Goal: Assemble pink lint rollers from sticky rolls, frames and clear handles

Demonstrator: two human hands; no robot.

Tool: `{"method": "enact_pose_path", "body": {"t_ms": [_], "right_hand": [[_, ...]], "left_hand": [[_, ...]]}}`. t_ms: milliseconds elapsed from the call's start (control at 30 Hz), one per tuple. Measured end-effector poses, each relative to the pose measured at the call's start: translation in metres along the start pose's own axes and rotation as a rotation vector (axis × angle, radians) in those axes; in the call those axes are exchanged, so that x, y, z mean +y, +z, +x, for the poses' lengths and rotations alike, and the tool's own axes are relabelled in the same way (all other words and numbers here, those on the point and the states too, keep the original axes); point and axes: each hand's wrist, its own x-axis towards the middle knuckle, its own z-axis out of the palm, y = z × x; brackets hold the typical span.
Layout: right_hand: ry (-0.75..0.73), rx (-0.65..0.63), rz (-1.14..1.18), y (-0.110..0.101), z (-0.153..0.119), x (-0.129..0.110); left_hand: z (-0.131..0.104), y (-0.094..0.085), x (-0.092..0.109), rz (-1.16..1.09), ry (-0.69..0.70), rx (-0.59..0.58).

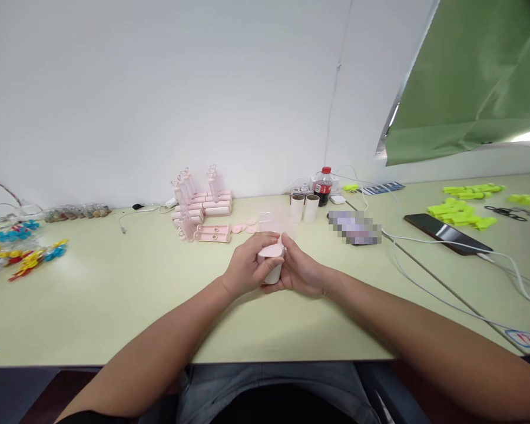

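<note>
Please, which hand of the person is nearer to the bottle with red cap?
Right. The right hand is in front of the bottle, slightly to its left; the left hand is also in front, but farther left.

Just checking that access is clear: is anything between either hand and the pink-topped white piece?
Nothing visible is: the left hand and right hand both touch the pink-topped white piece directly. The two upright tubes stand beyond the hands, toward the wall, not between.
</note>
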Motion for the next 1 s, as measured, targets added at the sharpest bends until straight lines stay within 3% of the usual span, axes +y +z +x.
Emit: {"method": "enact_pose_path", "body": {"t_ms": [133, 400, 1000], "right_hand": [[-0.025, -0.012, 0.002, 0.002, 0.0, 0.0], [-0.106, 0.082, -0.008, 0.004, 0.004, 0.003], [-0.185, 0.088, 0.002, 0.005, 0.008, 0.015]], "left_hand": [[0.001, 0.001, 0.003, 0.054, 0.074, 0.038], [0.003, 0.003, 0.001, 0.225, 0.201, 0.14], [0.001, 0.005, 0.002, 0.246, 0.211, 0.198]]}}
